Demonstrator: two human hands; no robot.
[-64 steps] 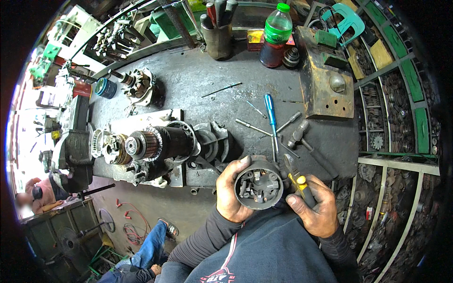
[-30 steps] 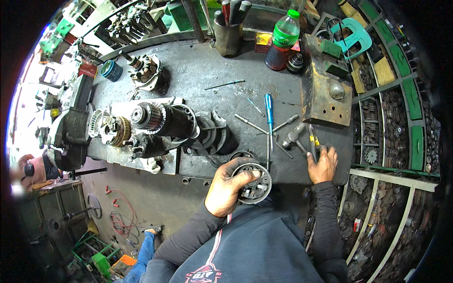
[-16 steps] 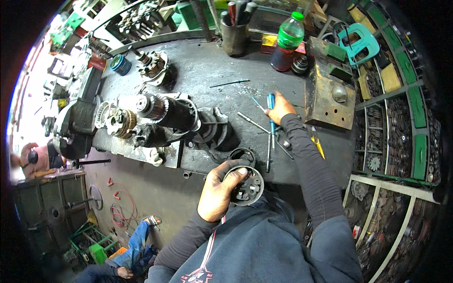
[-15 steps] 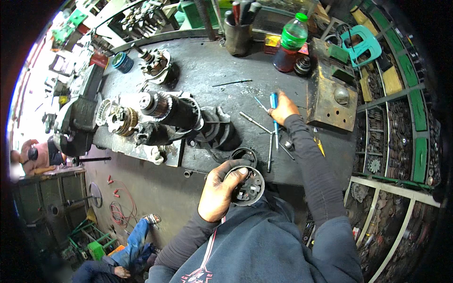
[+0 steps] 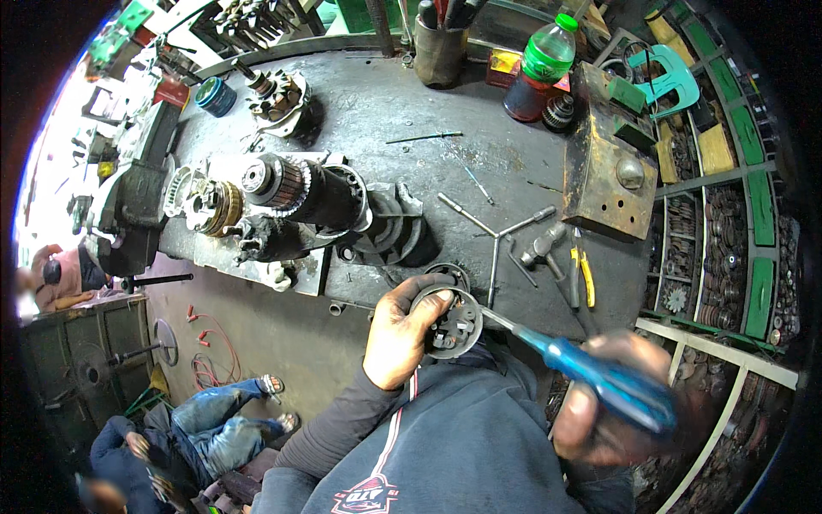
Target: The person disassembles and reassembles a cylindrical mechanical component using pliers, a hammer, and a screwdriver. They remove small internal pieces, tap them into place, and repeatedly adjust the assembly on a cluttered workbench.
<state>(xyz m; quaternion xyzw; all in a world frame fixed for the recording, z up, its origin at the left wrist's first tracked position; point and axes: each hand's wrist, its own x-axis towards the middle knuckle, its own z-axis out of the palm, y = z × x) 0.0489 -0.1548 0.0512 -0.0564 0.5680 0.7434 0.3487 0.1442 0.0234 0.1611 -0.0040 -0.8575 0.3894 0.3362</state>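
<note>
My left hand (image 5: 390,343) grips a round metal end cap (image 5: 467,338) just in front of the bench edge, thumb over its rim. Small dark fittings sit inside the cap, its hollow side turned up. In my closed right hand (image 5: 586,433) is a screwdriver (image 5: 612,381) with a blue handle, held low at the right and partly blurred. Its shaft points left at the cap's right rim; I cannot tell whether the tip touches. Behind my left fingers, a dark ring-shaped part (image 5: 459,274) lies partly hidden at the bench edge.
On the bench (image 5: 360,107) stand motor parts (image 5: 330,201) at left. A three-armed wrench (image 5: 496,257), hammer (image 5: 541,247) and yellow-handled pliers (image 5: 586,283) lie right of centre. Behind them are a bottle (image 5: 550,56) and a rusty metal box (image 5: 608,171). Another person (image 5: 205,428) is at lower left.
My right hand has lifted the blue screwdriver off the bench and brought it back toward me, beside the cap. My left hand still holds the cap in nearly the same place.
</note>
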